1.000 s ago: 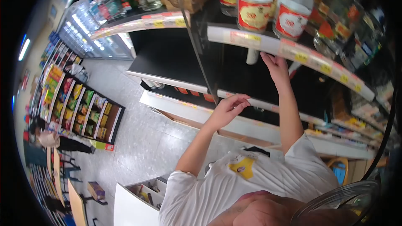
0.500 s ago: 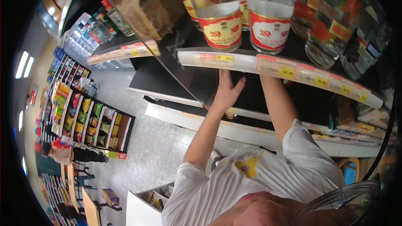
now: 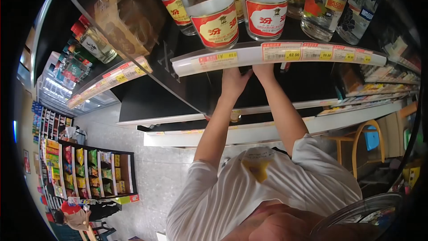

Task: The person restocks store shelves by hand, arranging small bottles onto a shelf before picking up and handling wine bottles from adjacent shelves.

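Observation:
My left hand (image 3: 235, 81) reaches in under the shelf's price rail (image 3: 205, 64). Its thumb shows, turned towards the right hand, while its fingers are hidden behind the rail. Close beside it, my right hand (image 3: 264, 71) reaches under the same rail with its fingers out of sight. Whether either hand holds anything cannot be seen. On the shelf above stand clear glass liquor bottles, among them one with a red and cream label (image 3: 217, 29) and one with a red and white label (image 3: 266, 21). A small red and white item (image 3: 285, 66) shows right of my right hand.
A clear upright divider (image 3: 133, 62) separates this shelf from a section with a brown paper bag (image 3: 127, 27) and more bottles (image 3: 96, 44). A lower shelf edge (image 3: 187, 137) runs below my forearms. Snack racks (image 3: 91, 169), a person (image 3: 73, 216) and a wooden chair (image 3: 361, 145) are farther off.
My hands have come closer together under the rail. The left hand's fingers, partly visible and spread before, are now hidden. The view has shifted, bringing the chair into fuller sight.

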A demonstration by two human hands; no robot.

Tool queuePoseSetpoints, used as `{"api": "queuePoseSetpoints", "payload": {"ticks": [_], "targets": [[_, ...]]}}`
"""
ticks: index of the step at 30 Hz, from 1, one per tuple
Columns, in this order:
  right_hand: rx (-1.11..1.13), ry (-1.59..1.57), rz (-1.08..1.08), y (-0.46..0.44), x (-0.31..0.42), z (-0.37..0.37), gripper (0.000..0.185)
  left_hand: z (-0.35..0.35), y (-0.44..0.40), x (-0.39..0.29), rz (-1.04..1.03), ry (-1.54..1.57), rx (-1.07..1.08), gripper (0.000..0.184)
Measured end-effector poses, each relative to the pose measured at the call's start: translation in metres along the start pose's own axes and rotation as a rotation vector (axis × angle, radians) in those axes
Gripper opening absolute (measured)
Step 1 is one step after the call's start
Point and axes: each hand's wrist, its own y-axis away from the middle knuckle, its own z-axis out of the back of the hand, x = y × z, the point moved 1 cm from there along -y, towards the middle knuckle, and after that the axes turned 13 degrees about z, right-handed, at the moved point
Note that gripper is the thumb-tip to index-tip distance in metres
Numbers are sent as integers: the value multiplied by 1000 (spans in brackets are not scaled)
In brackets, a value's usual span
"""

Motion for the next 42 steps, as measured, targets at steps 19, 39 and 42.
{"api": "queuePoseSetpoints", "payload": {"ticks": [19, 39, 42], "targets": [[-180, -827, 154, 38, 184, 148, 25, 80, 96, -21, -428, 383, 294, 92], [348, -1326, 333, 40, 202, 125, 36, 107, 242, -32, 1153, 1530, 405, 43], [534, -1395, 292, 32, 233, 94, 19, 116, 256, -8, 1268, 1627, 509, 52]]}}
